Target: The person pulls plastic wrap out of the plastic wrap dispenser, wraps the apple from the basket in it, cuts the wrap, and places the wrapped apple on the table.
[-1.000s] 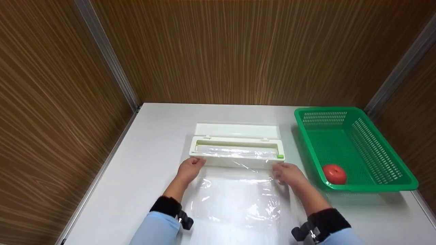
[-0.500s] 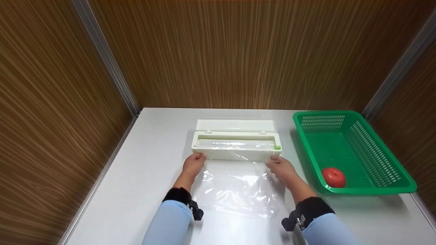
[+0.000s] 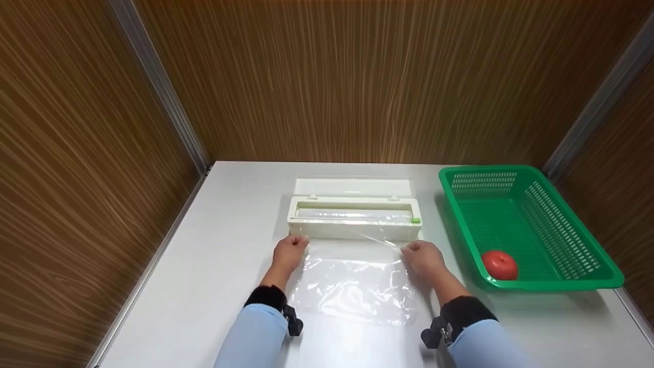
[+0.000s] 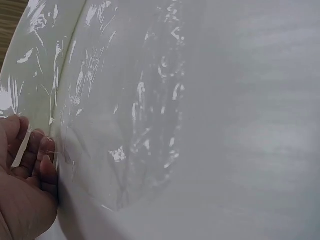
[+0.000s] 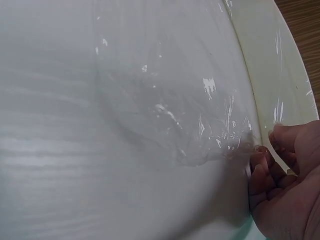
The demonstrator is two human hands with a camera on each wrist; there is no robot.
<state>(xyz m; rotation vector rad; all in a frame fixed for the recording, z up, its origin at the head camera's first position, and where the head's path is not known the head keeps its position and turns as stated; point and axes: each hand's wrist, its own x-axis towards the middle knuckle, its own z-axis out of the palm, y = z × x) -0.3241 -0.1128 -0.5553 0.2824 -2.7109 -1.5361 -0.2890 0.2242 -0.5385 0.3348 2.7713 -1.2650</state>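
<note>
A sheet of clear plastic wrap (image 3: 352,291) stretches from the roll (image 3: 352,213) in a white dispenser box (image 3: 352,231) toward the person. At its left edge, just in front of the box, the left hand (image 3: 289,254) pinches the film between thumb and forefinger. The right hand (image 3: 425,259) pinches the opposite edge near the box's right front corner. Both wrist views show film (image 4: 117,115) running from the fingertips, with its wrinkled free end over the white table. The box lid (image 3: 353,187) is tipped back, and a small green slider (image 3: 416,221) sits at the right of the box rim.
A green perforated basket (image 3: 531,284) stands on the right of the white table (image 3: 235,209), with a red tomato (image 3: 499,265) in its near left corner. Wood-patterned panels (image 3: 357,82) enclose the back and sides.
Compared with a second ago, the box appears slightly higher in the head view and the hands a little closer together. Both hands keep their pinch on the film, whose loose part has shifted toward the box.
</note>
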